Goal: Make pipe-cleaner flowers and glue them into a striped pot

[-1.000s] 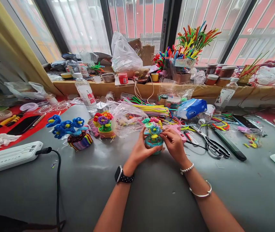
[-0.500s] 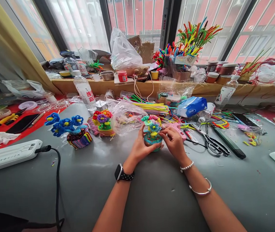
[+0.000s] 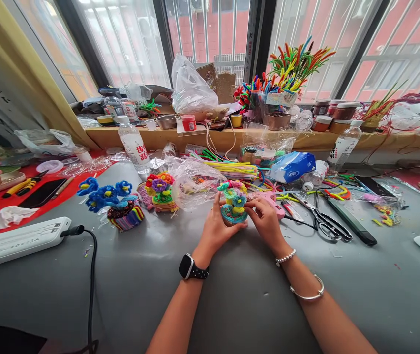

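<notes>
The pot [image 3: 228, 215] is between the hands, above the tabletop [image 3: 139, 290], its flowers [image 3: 239, 199] upright. The left hand [image 3: 215, 228] has its grip curled around it; the right hand [image 3: 268, 220] bunches its fingertips beside the flowers, whether closed on anything cannot be told. Steady left support and light right fingertips should avoid crushing.

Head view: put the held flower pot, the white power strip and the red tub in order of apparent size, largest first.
1. White power strip, though cut off by the frame
2. Held flower pot, partly hidden by the left hand
3. Red tub
</notes>
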Tool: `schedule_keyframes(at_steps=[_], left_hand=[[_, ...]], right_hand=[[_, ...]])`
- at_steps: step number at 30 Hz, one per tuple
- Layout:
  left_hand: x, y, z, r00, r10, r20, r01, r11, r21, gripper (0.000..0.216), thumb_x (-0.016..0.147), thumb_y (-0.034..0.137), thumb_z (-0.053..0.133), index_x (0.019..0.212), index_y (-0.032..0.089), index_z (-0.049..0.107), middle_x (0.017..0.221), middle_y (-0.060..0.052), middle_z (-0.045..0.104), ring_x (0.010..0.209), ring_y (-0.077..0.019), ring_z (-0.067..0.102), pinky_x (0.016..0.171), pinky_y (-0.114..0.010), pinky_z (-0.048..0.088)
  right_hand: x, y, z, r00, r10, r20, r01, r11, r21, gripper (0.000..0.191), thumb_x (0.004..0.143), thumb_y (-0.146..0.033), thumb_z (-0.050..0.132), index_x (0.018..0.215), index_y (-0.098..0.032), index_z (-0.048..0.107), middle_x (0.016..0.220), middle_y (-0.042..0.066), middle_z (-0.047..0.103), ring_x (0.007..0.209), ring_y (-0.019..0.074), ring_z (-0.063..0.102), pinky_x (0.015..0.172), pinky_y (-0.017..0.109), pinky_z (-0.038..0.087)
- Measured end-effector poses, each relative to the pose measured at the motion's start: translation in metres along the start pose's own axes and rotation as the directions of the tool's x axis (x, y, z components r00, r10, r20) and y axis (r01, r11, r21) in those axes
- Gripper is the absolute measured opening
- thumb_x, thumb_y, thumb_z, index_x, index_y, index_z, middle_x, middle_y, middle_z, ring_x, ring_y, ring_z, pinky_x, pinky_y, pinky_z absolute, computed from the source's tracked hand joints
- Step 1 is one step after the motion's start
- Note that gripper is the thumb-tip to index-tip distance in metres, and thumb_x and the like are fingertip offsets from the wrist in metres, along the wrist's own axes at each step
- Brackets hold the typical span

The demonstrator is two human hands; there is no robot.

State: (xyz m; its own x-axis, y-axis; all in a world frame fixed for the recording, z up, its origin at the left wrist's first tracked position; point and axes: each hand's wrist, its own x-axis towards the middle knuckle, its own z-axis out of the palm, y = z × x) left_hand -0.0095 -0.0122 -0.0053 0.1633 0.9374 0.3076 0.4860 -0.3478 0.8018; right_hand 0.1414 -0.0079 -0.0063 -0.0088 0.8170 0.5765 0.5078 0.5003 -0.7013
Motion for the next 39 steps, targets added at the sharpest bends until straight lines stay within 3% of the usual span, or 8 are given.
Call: schedule_keyframes(at_steps=[5,10,16,19,22,26,33,39], left_hand=[[-0.005,-0.003,-0.005,1.0,-0.005,0.011,0.006,0.996,-0.094,0.103,0.055,0.041,0.069,0.134,0.022,0.005,0.122,-0.012,0.046,0.111,-0.0244,0.045,0.093,-0.04,0.035],[-0.017,-0.002,-0.012,0.999,-0.03,-0.018,0.026,0.985,-0.171,0.095,0.058,0.036,0.069,0.133,0.023,0.011,0.122,-0.012,0.047,0.109,-0.0231,0.049,0.092,-0.039,0.037],[-0.036,0.002,-0.021,0.989,-0.123,-0.078,0.1,0.964,-0.246,0.071,0.069,0.033,0.06,0.128,0.021,0.022,0.114,-0.01,0.053,0.095,-0.0188,0.057,0.086,-0.037,0.042],[-0.037,0.001,-0.025,0.982,-0.174,-0.068,0.148,0.947,-0.285,0.052,0.072,0.034,0.056,0.118,0.018,0.037,0.103,-0.009,0.059,0.081,-0.0166,0.061,0.074,-0.032,0.047],[-0.03,-0.001,-0.027,0.974,-0.19,-0.121,0.152,0.95,-0.273,0.035,0.075,0.031,0.051,0.106,0.016,0.047,0.095,-0.009,0.062,0.081,-0.0173,0.061,0.072,-0.03,0.047],[-0.019,-0.001,-0.024,0.98,-0.152,-0.128,0.103,0.94,-0.326,0.037,0.075,0.024,0.049,0.111,0.017,0.045,0.102,-0.009,0.062,0.096,-0.0183,0.058,0.083,-0.032,0.045],[-0.023,0.0,-0.023,0.959,-0.247,-0.138,0.169,0.892,-0.42,0.029,0.076,0.027,0.047,0.103,0.016,0.046,0.089,-0.008,0.065,0.082,-0.0182,0.062,0.075,-0.032,0.048],[-0.02,-0.003,-0.02,0.95,-0.284,-0.133,0.199,0.873,-0.445,0.029,0.072,0.024,0.051,0.1,0.017,0.045,0.096,-0.01,0.064,0.091,-0.0186,0.06,0.082,-0.034,0.046]], right_hand=[[-0.002,0.002,-0.004,1.0,-0.019,-0.017,0.019,0.999,0.026,0.017,0.08,-0.028,0.05,0.083,-0.02,0.065,0.076,0.005,0.057,0.079,0.0179,0.055,0.068,0.03,0.044],[-0.006,0.001,-0.011,0.998,0.056,-0.034,-0.056,0.998,0.015,0.019,0.078,-0.033,0.051,0.083,-0.021,0.066,0.08,0.005,0.059,0.082,0.0191,0.054,0.062,0.029,0.043],[-0.008,-0.001,-0.019,0.988,0.143,-0.054,-0.141,0.989,0.041,0.027,0.081,-0.038,0.045,0.08,-0.018,0.064,0.083,0.006,0.061,0.074,0.0173,0.055,0.061,0.029,0.042],[-0.008,-0.002,-0.019,0.985,0.173,0.011,-0.174,0.982,0.072,0.033,0.081,-0.042,0.042,0.072,-0.018,0.064,0.078,0.006,0.061,0.073,0.0176,0.055,0.062,0.029,0.043],[-0.009,-0.003,-0.017,0.977,0.19,0.092,-0.195,0.98,0.048,0.035,0.076,-0.047,0.048,0.09,-0.018,0.062,0.089,0.008,0.062,0.076,0.019,0.055,0.061,0.031,0.045],[-0.01,-0.002,-0.01,0.973,0.13,0.189,-0.125,0.992,-0.037,0.067,0.058,-0.049,0.066,0.114,-0.019,0.048,0.104,0.01,0.057,0.09,0.0246,0.052,0.069,0.036,0.046],[-0.009,0.001,-0.014,0.947,0.123,0.296,-0.117,0.992,-0.039,0.068,0.068,-0.045,0.057,0.126,-0.017,0.035,0.112,0.013,0.052,0.1,0.0251,0.049,0.077,0.04,0.045],[-0.01,0.006,-0.013,0.928,0.144,0.342,-0.137,0.99,-0.045,0.082,0.06,-0.044,0.066,0.13,-0.02,0.03,0.115,0.012,0.05,0.103,0.0265,0.047,0.081,0.042,0.044]])
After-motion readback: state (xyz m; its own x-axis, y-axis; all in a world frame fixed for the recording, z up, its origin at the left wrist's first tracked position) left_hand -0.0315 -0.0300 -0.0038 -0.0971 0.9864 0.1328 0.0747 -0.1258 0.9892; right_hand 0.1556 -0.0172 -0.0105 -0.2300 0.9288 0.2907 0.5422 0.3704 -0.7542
